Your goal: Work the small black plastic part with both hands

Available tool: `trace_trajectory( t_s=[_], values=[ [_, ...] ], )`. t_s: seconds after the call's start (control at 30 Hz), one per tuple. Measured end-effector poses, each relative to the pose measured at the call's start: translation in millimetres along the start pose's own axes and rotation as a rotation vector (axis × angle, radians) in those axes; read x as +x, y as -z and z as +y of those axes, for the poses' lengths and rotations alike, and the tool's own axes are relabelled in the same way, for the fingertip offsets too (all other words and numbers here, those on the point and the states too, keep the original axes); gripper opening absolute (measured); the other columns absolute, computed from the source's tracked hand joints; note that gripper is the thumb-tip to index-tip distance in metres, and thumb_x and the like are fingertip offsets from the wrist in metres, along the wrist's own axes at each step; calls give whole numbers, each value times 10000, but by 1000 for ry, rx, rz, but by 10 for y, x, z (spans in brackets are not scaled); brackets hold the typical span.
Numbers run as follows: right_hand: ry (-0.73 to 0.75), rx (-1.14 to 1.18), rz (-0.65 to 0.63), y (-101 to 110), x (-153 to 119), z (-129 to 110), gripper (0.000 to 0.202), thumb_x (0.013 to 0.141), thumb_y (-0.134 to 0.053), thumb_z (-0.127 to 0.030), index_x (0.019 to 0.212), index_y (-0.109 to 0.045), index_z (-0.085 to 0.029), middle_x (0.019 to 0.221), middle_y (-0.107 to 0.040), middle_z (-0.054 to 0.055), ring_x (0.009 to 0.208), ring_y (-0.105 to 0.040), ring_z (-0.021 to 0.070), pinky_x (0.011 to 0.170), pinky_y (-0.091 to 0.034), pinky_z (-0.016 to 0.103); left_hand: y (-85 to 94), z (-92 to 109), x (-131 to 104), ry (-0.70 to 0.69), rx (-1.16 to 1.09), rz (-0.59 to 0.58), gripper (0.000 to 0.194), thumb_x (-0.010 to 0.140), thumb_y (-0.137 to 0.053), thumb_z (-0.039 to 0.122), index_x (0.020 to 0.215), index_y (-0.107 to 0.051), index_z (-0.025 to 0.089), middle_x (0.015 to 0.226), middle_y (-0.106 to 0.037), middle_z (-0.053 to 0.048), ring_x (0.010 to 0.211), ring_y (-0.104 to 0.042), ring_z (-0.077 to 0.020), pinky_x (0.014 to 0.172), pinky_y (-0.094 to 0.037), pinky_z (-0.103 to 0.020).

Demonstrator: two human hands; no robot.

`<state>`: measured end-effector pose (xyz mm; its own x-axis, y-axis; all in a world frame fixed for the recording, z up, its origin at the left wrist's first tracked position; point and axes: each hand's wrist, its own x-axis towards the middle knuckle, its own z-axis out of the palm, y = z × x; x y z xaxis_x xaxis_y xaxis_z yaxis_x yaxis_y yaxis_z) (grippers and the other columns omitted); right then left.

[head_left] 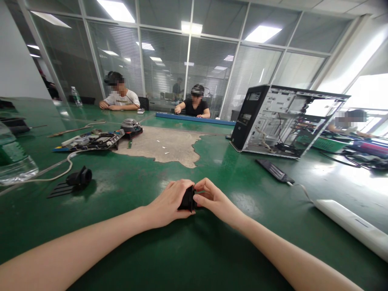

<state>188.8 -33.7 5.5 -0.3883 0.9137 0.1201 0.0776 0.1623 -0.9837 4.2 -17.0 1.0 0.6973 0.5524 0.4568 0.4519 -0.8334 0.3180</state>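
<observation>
Just above the green table, my left hand is wrapped round a small black plastic part with a flat edge on its right side. My right hand pinches at that right edge with thumb and fingers, so both hands are on the part. What exactly the right fingertips grip is partly hidden. Farther left lies another black plastic piece with a round opening and flat slats.
An open computer case stands at right, with a black slotted strip and a white power strip nearer. At left are a circuit board, a cable and a water bottle. People sit across the table.
</observation>
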Motion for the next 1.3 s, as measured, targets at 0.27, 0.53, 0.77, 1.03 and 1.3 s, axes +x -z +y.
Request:
trace_trajectory(
  t_s=[0.27,0.53,0.77,1.03,1.3],
  values=[
    [24,22,-110,27,-16,-79,301,668,-676,-259,866,-457,-200,901,-520,-5,880,-538,141,759,-436,288,8,12,4,12,-4,-8,579,728,-626,272,1178,-270,203,1160,-449,-82,1032,-446,-238,871,-355,-375],
    [-20,37,-12,-3,6,-16,233,732,-599,-347,856,-468,-200,850,-531,-7,780,-537,123,704,-447,282,4,12,-3,8,1,-12,594,734,-625,297,1185,-248,210,1179,-436,-86,1056,-430,-240,887,-342,-384],
    [1,-16,-62,33,-4,-66,257,689,-651,-289,855,-478,-196,890,-533,0,846,-547,144,763,-435,305,-3,-3,2,10,2,-7,600,733,-624,306,1191,-247,216,1178,-438,-82,1060,-432,-240,889,-344,-383],
    [16,-4,-14,7,6,-35,223,724,-612,-327,846,-482,-194,843,-525,-11,767,-538,118,697,-439,271,-3,-11,6,9,6,-17,605,734,-623,306,1193,-242,206,1176,-435,-86,1054,-432,-241,885,-344,-385],
    [-43,17,-88,32,-2,-53,297,687,-652,-306,894,-468,-200,880,-511,-7,796,-547,125,722,-448,294,7,9,-2,9,1,-18,594,736,-621,287,1188,-244,212,1169,-440,-84,1052,-433,-237,883,-343,-380]
  ],
)
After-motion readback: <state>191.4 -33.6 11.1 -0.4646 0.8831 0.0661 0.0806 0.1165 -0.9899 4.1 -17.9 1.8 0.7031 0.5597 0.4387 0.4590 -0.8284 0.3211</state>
